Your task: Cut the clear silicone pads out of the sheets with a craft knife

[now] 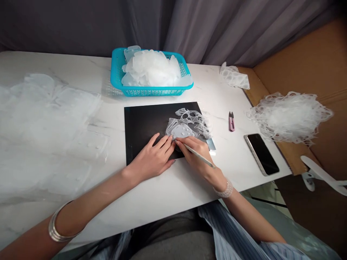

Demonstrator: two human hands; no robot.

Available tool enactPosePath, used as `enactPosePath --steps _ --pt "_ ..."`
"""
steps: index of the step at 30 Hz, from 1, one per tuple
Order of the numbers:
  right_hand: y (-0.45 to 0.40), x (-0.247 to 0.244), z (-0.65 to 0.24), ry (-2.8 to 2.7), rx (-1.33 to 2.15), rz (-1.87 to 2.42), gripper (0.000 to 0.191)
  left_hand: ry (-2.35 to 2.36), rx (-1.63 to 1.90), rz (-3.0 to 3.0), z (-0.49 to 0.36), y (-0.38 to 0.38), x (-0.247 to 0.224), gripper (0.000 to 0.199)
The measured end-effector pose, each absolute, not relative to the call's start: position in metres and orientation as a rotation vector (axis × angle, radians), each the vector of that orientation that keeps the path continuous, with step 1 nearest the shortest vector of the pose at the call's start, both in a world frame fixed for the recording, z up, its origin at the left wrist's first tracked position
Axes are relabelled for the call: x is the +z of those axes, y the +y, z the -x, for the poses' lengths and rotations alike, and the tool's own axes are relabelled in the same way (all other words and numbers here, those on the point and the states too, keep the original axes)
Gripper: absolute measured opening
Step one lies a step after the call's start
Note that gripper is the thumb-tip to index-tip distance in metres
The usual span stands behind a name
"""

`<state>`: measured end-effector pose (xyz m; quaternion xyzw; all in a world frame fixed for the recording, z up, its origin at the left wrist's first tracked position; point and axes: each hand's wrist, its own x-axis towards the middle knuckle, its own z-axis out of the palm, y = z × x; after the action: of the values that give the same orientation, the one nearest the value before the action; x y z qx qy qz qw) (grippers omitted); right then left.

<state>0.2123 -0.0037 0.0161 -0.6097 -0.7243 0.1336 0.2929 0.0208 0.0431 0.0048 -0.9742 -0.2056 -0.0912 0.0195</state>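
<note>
A translucent molded sheet [182,130] with small raised bumps lies on a black mat [146,122], a lacy web of cut-out film [193,117] trailing from its far right side. My left hand [154,153] lies flat with fingers stretched out, its fingertips at the sheet's near left edge. In my right hand [199,155] is a slim pale pen-like craft knife [200,156], closed in the fingers, its tip at the sheet's near edge beside my left fingertips. The tip itself is too small to make out clearly.
Behind the mat stands a blue basket [151,92] heaped with translucent pieces. Stacked clear sheets [48,133] cover the left side. To the right are pink thread snips [231,121], a phone [262,154], a pile of film scraps [291,115] by cardboard [306,61], and a crumpled scrap [234,76].
</note>
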Motion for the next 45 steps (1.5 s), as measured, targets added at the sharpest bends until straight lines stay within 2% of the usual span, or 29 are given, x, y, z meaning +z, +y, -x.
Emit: enactPosePath --steps 9,18,30,33,37,38,41,45 --pt "-0.021 0.022 -0.214 -2.058 0.347 1.491 0.020 -0.653 -0.268 3.036 -0.020 0.044 0.008 0.049" --pt "-0.006 0.005 -0.218 -2.118 0.209 1.542 0.030 -0.495 -0.325 3.092 -0.018 0.049 0.004 0.046" --pt "-0.001 0.021 -0.211 -2.446 0.185 1.536 0.037 -0.430 -0.384 3.151 -0.013 0.057 -0.006 0.048" --pt "0.001 0.012 -0.208 -2.265 0.352 1.473 0.037 -0.405 -0.391 3.143 -0.013 0.059 -0.007 0.051" --pt "0.003 0.010 -0.261 -1.436 0.600 1.516 0.027 -0.404 -0.389 3.183 -0.013 0.061 -0.003 0.055" --pt "0.001 0.014 -0.289 -1.189 0.601 1.542 0.024 -0.407 -0.377 3.194 -0.014 0.062 -0.002 0.055" --pt "-0.013 0.032 -0.384 -0.985 0.481 1.562 0.029 -0.420 -0.357 3.213 -0.013 0.063 -0.001 0.055" --pt "-0.042 0.051 -0.450 -0.878 0.373 1.512 0.015 -0.425 -0.380 3.250 -0.010 0.065 -0.002 0.053"
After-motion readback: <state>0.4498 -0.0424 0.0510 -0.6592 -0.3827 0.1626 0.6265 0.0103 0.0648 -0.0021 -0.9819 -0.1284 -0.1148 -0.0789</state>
